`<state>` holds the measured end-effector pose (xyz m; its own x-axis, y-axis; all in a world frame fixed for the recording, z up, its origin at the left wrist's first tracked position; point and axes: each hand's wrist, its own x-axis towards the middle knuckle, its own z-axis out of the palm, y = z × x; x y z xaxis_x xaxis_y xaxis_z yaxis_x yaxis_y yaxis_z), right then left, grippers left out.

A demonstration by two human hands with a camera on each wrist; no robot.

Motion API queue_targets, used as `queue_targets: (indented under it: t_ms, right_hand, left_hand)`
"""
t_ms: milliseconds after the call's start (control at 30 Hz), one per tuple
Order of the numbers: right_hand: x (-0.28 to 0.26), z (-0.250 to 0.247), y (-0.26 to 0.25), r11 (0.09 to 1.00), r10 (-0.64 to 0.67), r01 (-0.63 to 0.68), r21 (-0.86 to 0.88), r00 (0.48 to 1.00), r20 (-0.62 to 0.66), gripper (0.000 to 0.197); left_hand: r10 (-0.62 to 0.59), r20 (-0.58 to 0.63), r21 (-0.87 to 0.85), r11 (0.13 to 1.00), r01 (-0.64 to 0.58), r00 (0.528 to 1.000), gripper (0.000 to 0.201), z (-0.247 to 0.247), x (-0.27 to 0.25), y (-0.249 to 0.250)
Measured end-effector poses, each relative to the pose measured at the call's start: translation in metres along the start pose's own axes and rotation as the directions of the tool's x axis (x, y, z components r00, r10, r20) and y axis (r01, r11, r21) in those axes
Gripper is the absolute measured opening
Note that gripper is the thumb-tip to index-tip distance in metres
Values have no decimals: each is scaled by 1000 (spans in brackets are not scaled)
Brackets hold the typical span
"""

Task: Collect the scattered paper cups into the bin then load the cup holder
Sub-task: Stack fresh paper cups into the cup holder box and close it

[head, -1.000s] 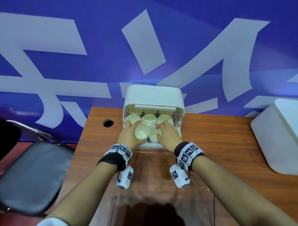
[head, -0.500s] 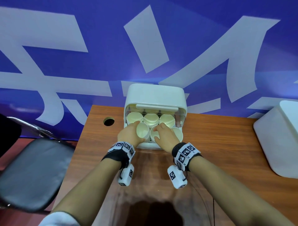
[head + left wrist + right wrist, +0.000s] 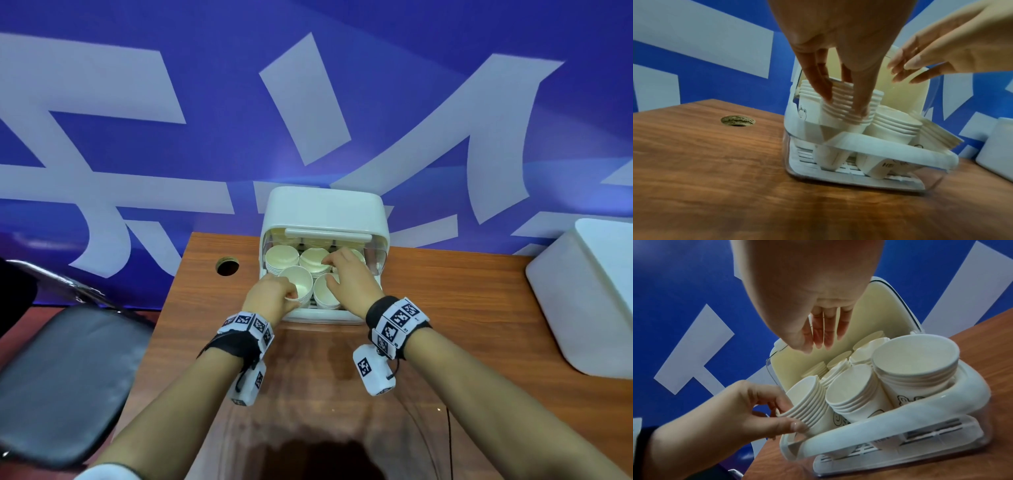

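Observation:
The white cup holder (image 3: 325,209) stands open at the table's back edge with several stacks of paper cups inside. My left hand (image 3: 291,298) pinches the front-left stack (image 3: 298,282) by its rims, thumb on the near side; the right wrist view shows that grip on the stack (image 3: 809,405) clearly. My right hand (image 3: 329,267) reaches over the front-middle stack (image 3: 325,291) toward the back row, fingers straight and holding nothing. In the right wrist view its fingertips (image 3: 818,344) hover above the back stacks. A third stack (image 3: 914,356) fills the front right.
A white bin (image 3: 589,298) sits at the table's right edge. A round cable hole (image 3: 227,266) lies left of the holder. A black chair (image 3: 68,377) stands beside the table on the left. The blue wall is right behind the holder.
My right hand has left the front-middle stack and moved back over the rear row. My left hand stays on the front-left stack, which now sits deeper in the holder.

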<state>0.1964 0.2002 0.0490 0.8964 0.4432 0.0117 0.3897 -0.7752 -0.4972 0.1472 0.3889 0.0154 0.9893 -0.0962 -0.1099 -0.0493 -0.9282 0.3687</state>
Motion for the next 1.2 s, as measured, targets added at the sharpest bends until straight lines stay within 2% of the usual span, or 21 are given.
queue_targets:
  t_ms: [133, 300, 367, 467, 533, 600, 667, 700, 767, 867, 967, 1100, 1200]
  right_hand:
    - [-3, 6, 3, 1000, 19, -18, -18, 999, 32, 30]
    - [-6, 6, 4, 999, 33, -32, -21, 998, 56, 28]
    - [-5, 2, 4, 1000, 13, -13, -8, 999, 33, 28]
    - [-5, -7, 0, 999, -34, 35, 7, 999, -25, 27]
    - [-5, -14, -4, 997, -68, 70, 21, 995, -67, 27]
    - [-5, -20, -5, 993, -105, 110, 31, 984, -144, 25]
    - [-4, -25, -6, 989, -147, 145, -30, 952, -266, 24]
    - [-3, -26, -6, 986, -161, 141, -85, 934, -320, 25]
    - [-1, -28, -6, 981, -145, 83, -177, 916, -374, 33]
    - [4, -26, -1, 985, -69, 6, -172, 929, -364, 38]
    - [12, -24, 4, 998, 1, -23, -54, 927, -376, 33]
    - [16, -24, 5, 997, 78, -68, 39, 916, -395, 29]
    - [14, -23, 5, 997, 72, -76, 5, 925, -374, 30]
  left_hand:
    - [13, 90, 64, 998, -19, 996, 25, -3, 8, -1]
    - [0, 56, 31, 1000, -2, 998, 30, -3, 4, 0]
    - [-19, 55, 12, 1000, 18, 998, 38, -3, 1, -1]
    - [-31, 83, 7, 1000, 30, 996, 61, -9, -2, -2]
    - [-15, -7, 37, 999, 15, 1000, 63, -19, -3, 0]
    - [34, -211, 15, 999, -31, 977, 50, -30, -5, 6]
    - [112, -430, 50, 994, -99, 896, 34, -40, -3, 10]
    - [145, -501, 80, 989, -121, 853, 27, -43, 0, 11]
    - [165, -558, 89, 986, -140, 813, 24, -46, 10, 13]
    - [134, -524, 4, 988, -156, 841, 31, -49, 29, 18]
    - [72, -467, -105, 985, -136, 881, 24, -51, 45, 22]
    - [68, -465, -114, 984, -135, 883, 22, -52, 51, 20]
    - [76, -455, -137, 979, -153, 887, 26, -53, 49, 20]
